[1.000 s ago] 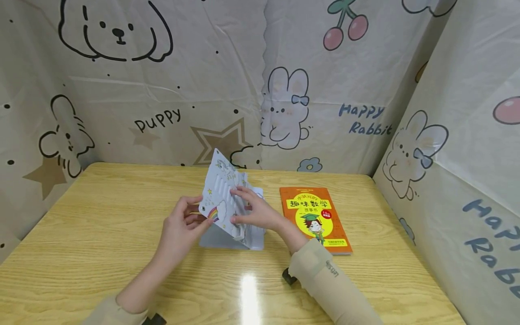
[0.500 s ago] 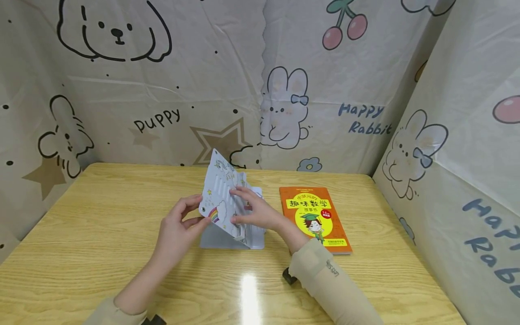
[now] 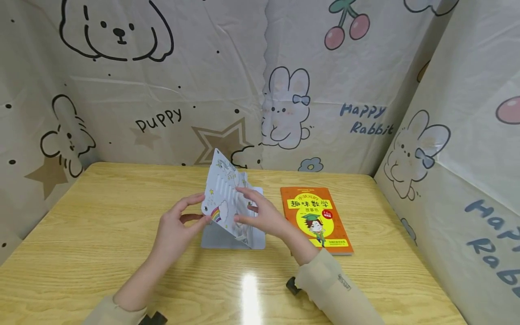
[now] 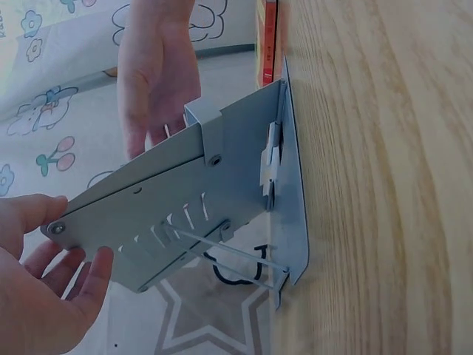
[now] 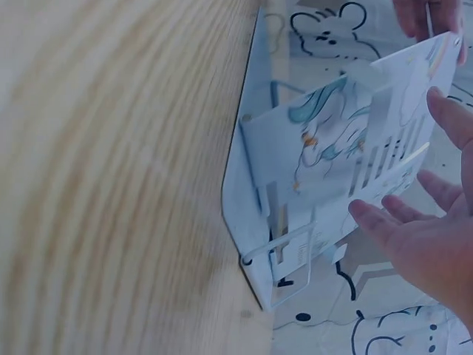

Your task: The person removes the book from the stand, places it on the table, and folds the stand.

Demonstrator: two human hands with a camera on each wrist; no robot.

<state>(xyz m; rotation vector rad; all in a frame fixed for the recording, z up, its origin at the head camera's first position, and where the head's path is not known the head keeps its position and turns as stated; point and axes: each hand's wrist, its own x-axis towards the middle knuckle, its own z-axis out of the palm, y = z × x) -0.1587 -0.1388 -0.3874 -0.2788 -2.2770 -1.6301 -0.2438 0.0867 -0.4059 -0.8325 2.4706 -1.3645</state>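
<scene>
Fingers of left hand (image 3: 176,229) are clamped on bookstand (image 3: 225,204) corner; those of right hand (image 3: 266,216) spread apart at its face; orange maths storybook (image 3: 317,221) laid nearby.

In the head view, even, soft light covers the desk (image 3: 101,216), and a narrow white glare streak (image 3: 250,295) runs down toward the middle of its front edge. The fabric backdrop (image 3: 223,81) looks greyish, darkening in the fold above the desk's back right corner. Fine print on the book (image 3: 314,221) is too small to read. The left wrist view shows the stand (image 4: 177,188) with its underside in dull shade; the right wrist view is hazy, bluish and soft, the desk's grain smeared.
</scene>
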